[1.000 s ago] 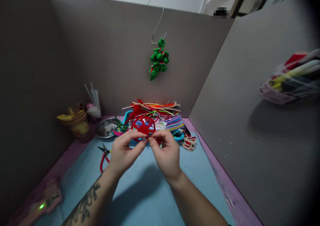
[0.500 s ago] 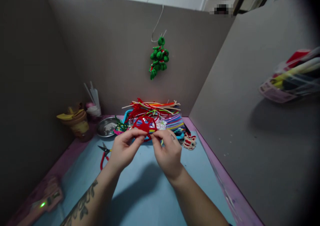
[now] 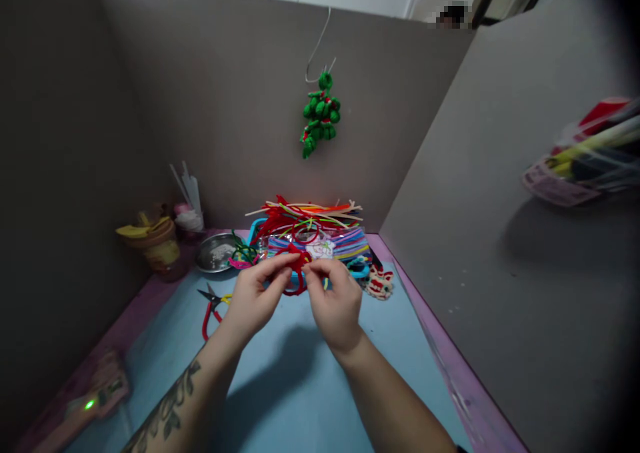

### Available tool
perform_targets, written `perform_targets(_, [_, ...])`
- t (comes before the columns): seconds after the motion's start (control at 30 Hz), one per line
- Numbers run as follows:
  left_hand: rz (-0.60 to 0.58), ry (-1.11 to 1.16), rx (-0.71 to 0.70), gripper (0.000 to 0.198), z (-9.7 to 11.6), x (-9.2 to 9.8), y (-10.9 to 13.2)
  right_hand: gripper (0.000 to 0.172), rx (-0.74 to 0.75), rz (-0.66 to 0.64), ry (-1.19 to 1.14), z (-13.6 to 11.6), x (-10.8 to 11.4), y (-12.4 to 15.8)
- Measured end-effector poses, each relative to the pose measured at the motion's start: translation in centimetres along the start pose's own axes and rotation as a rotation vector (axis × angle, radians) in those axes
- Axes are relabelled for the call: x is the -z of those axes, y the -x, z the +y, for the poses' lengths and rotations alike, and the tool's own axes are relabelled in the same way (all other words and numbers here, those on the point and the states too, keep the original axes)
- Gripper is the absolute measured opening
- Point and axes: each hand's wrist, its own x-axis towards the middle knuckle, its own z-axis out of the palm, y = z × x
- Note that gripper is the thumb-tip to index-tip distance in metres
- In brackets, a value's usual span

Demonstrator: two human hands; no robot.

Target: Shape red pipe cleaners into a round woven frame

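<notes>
Between my two hands is a red piece bent from fuzzy pipe cleaners, its loops hanging just below my fingertips. My left hand pinches it from the left with thumb and forefinger. From the other side my right hand pinches at its edge, thumb against fingers. Exactly where the fingertips press is partly hidden. Behind the hands stands a blue basket heaped with pipe cleaners of many colours. Red-handled pliers lie beside my left wrist.
A metal dish with small white bits sits left of the basket, near a brown pot. At right lies a red-and-white figure. A glue gun with a green light rests front left. A green ornament hangs on the back panel.
The red piece has turned between my fingers; its wide open loops now look narrower and hang lower. My hands stay nearly in place. The view has shifted slightly.
</notes>
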Motion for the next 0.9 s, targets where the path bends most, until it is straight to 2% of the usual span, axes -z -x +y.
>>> perform_targets(0.13, [0.027, -0.061, -0.023, 0.026, 0.34, -0.1, 0.06, 0.005, -0.205, 0.001, -0.111, -0.17, -0.21, 0.19])
perform_targets(0.27, [0.069, -0.035, -0.011, 0.022, 0.48, -0.26, 0.07, 0.006, -0.286, 0.007, -0.202, -0.36, -0.32, 0.32])
perform_targets(0.77, [0.037, 0.102, 0.098, 0.017, 0.2, 0.26, -0.02, 0.006, -0.388, -0.027, -0.369, -0.66, -0.58, 0.45])
perform_targets(0.9, [0.053, 0.101, 0.098, 0.016, 0.41, 0.31, -0.05, 0.004, -0.31, -0.081, -0.342, -0.52, -0.15, 0.06])
